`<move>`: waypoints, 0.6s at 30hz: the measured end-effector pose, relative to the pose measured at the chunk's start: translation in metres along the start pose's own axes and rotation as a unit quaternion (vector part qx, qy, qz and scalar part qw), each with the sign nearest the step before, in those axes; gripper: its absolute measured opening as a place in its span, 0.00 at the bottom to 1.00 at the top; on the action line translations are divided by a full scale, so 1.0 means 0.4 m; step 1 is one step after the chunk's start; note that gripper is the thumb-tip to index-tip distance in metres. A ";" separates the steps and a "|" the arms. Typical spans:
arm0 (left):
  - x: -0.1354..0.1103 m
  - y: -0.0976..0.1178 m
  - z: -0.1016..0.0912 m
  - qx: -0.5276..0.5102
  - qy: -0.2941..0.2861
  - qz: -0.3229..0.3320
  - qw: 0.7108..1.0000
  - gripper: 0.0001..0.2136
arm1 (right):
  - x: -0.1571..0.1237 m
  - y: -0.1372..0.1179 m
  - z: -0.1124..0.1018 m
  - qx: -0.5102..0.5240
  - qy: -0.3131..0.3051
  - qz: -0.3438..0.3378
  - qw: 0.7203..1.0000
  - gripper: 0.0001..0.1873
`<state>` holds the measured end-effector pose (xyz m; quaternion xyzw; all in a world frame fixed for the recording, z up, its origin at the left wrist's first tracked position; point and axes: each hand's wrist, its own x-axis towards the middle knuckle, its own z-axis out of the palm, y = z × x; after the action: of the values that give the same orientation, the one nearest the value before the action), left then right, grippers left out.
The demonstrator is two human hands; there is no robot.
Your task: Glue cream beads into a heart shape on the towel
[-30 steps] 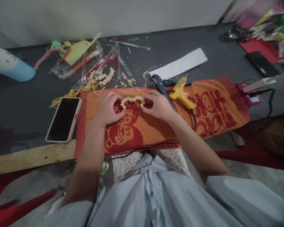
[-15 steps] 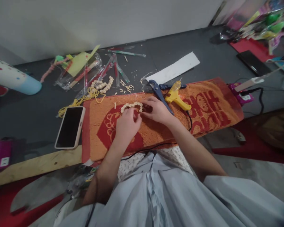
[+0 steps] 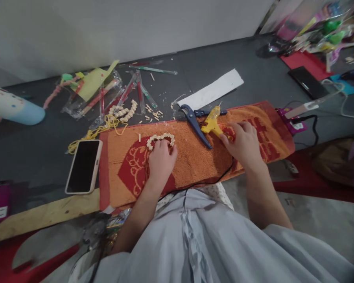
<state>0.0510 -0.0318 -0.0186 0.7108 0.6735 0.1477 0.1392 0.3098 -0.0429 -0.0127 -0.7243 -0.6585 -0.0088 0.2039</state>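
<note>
The fingers of my left hand [image 3: 161,159] are closed on the lower part of a wavy beige frame [image 3: 161,137] made of small stick pieces, lying on the orange towel. Part of the frame is hidden under the fingers. My right hand [image 3: 243,143] is around the handle of a yellow glue gun [image 3: 212,122], thumb on one side and fingers on the other. The gun lies on the towel with its nozzle pointing away. Just left of it lies a dark blue cutter [image 3: 196,125] with its handles spread.
An orange and red towel [image 3: 191,165] covers the front of the dark table. A phone [image 3: 84,167] lies at its left. Behind are yellow string [image 3: 107,124], beige pieces [image 3: 156,114], plastic tubes [image 3: 140,92] and a white strip [image 3: 211,90]. The gun's black cord crosses the towel.
My right hand has left the beige frame and moved right to the glue gun's handle. My left hand stays at the frame. The view has shifted slightly.
</note>
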 end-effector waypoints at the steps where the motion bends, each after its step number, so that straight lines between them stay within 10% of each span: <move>1: 0.000 -0.002 0.002 -0.001 0.002 0.001 1.000 0.07 | 0.000 0.006 0.005 -0.002 -0.017 0.004 1.000 0.24; 13: 0.002 -0.014 0.017 -0.022 0.033 0.008 0.999 0.08 | 0.059 -0.045 0.028 -0.020 -0.102 0.012 0.995 0.23; 18: 0.000 -0.021 0.019 -0.046 0.037 0.010 0.998 0.07 | 0.051 -0.020 0.025 0.051 -0.042 0.038 0.997 0.19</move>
<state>0.0464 -0.0313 -0.0288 0.7047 0.6634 0.2056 0.1453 0.3025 -0.0202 -0.0138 -0.7371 -0.6383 0.0627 0.2129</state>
